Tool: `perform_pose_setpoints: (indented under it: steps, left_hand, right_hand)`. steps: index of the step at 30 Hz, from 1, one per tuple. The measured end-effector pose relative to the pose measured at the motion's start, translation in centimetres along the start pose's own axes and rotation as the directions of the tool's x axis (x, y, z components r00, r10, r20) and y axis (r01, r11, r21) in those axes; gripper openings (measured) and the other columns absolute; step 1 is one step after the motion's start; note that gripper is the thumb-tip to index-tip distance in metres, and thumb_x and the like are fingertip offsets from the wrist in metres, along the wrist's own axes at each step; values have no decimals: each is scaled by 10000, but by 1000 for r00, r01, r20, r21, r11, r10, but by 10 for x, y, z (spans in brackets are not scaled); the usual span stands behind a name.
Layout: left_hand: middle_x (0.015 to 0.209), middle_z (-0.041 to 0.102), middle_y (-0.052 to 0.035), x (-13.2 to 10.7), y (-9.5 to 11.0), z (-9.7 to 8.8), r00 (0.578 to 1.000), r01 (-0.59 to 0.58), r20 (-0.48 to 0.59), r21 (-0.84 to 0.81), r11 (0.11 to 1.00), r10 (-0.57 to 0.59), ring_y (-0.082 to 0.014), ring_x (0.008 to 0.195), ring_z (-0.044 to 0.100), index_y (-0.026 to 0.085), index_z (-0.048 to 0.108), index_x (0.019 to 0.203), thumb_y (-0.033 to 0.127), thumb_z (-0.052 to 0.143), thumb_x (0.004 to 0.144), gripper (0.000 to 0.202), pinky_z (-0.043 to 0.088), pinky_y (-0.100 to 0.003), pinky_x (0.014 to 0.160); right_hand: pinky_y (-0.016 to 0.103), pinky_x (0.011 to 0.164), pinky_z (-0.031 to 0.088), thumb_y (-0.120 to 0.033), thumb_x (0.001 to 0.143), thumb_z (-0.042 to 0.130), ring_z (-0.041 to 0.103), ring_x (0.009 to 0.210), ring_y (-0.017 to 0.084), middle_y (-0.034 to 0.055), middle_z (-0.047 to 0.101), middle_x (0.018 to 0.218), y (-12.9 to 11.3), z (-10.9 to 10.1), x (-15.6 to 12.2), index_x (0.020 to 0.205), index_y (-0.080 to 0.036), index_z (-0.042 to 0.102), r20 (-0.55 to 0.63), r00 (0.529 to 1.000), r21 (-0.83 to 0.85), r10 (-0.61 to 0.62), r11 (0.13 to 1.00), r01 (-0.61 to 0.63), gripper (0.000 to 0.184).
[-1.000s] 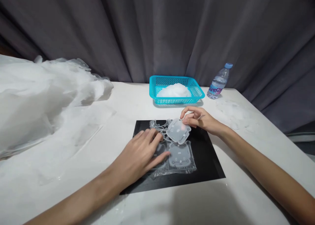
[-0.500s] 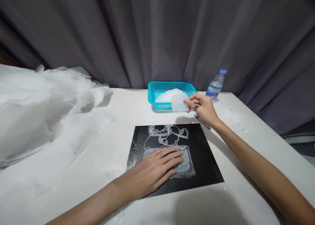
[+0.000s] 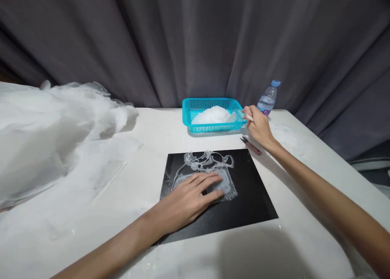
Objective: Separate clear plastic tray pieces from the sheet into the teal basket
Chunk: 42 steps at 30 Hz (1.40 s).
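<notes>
My left hand (image 3: 190, 197) lies flat, fingers spread, pressing on a translucent moulded sheet (image 3: 227, 186) that rests on a black mat (image 3: 252, 197). The sheet's far part is an empty web of cut-out frames (image 3: 210, 160). My right hand (image 3: 258, 126) is stretched out to the right rim of a turquoise basket (image 3: 213, 127) that holds a heap of translucent pieces (image 3: 215, 115). A thin pale sliver shows at its fingertips; whether the hand grips it is unclear. A small red-handled tool (image 3: 251, 144) lies on the table just under that hand.
A water bottle (image 3: 268, 98) stands behind the basket's right corner. A large mound of white plastic film (image 3: 51, 132) covers the table's left side. Dark curtains hang behind. The white table's right edge (image 3: 332, 149) runs diagonally.
My right hand carried one cut-out piece from the sheet to the basket, and the piece is no longer in the hand. My left hand slid over the remaining sheet and stays pressed on it.
</notes>
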<state>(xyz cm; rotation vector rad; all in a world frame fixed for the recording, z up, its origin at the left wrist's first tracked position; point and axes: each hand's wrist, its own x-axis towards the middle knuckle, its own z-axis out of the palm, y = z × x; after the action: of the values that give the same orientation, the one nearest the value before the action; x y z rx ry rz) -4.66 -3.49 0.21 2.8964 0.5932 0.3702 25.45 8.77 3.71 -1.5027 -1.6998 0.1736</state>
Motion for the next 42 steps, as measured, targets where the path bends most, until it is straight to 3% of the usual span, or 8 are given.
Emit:
perform_pose_setpoints:
  steps: [2, 4, 6, 10, 15, 21, 31, 42]
  left_hand:
    - [1491, 637, -138, -3, 2, -2, 999, -43, -11, -3, 999, 43, -300, 1362, 626, 228, 642, 1381, 220, 487, 1091, 329, 532, -489, 1123]
    - [1467, 656, -146, -6, 4, -3, 997, -76, -27, -19, 997, 76, -296, 1332, 650, 220, 640, 1400, 302, 519, 1091, 342, 531, -481, 1122]
    - [1506, 631, -152, -8, 5, -4, 997, -79, -26, -27, 997, 78, -298, 1365, 632, 216, 625, 1433, 350, 536, 1086, 381, 521, -478, 1136]
    - [1558, 591, -145, -10, 6, -3, 999, -34, 8, -30, 999, 35, -295, 1393, 613, 231, 556, 1521, 405, 552, 1079, 474, 512, -459, 1143]
    - [1579, 570, -124, -9, 5, -1, 1000, -2, 7, -90, 996, 3, -315, 1382, 617, 285, 561, 1534, 433, 597, 1060, 498, 504, -479, 1143]
    - [1590, 560, -110, -9, 8, -1, 999, 42, 30, -161, 986, -38, -306, 1420, 583, 310, 472, 1600, 410, 607, 1060, 565, 466, -495, 1187]
    - [1620, 535, -59, -7, 10, -3, 988, 149, 73, -277, 949, -134, -299, 1429, 579, 371, 568, 1525, 453, 657, 1028, 511, 487, -479, 1175]
    - [1582, 571, -67, -3, 12, -7, 978, 205, 101, -327, 922, -182, -314, 1398, 600, 369, 641, 1460, 434, 700, 1000, 468, 497, -485, 1155]
  right_hand:
    - [416, 976, 479, -592, 1105, 253, 643, 1024, 271, 106, 683, 1003, -8, -12, -32, 990, -218, 647, 46, 997, 185, -70, 981, 60, 555]
    - [356, 853, 526, -680, 1086, 182, 661, 855, 212, 70, 659, 942, -16, -23, -66, 1049, -222, 665, 222, 974, 380, -53, 924, -36, 667]
    - [327, 703, 549, -752, 1046, 171, 654, 677, 169, 52, 660, 909, -23, -33, -96, 1096, -217, 663, 436, 894, 528, -105, 834, -160, 729]
    - [323, 765, 604, -678, 1063, 372, 715, 771, 165, 79, 662, 1042, -33, -41, -123, 1023, -191, 711, 618, 753, 555, -224, 803, -217, 594]
    - [299, 869, 574, -382, 1012, 687, 707, 979, 193, 61, 706, 1079, -40, -41, -121, 1017, -221, 752, 610, 765, 446, -206, 887, -117, 174]
    - [256, 771, 568, -384, 1007, 694, 703, 842, 154, 34, 735, 991, -40, -40, -129, 1005, -213, 752, 697, 691, 433, -194, 881, -189, 181]
    - [317, 912, 557, -301, 1061, 618, 716, 992, 190, 60, 762, 1063, -38, -35, -131, 1051, -214, 728, 631, 657, 494, -412, 867, 69, 141]
    - [319, 903, 557, -272, 1080, 577, 720, 1008, 194, 75, 761, 1080, -38, -32, -132, 1095, -208, 721, 613, 619, 520, -491, 841, 151, 159]
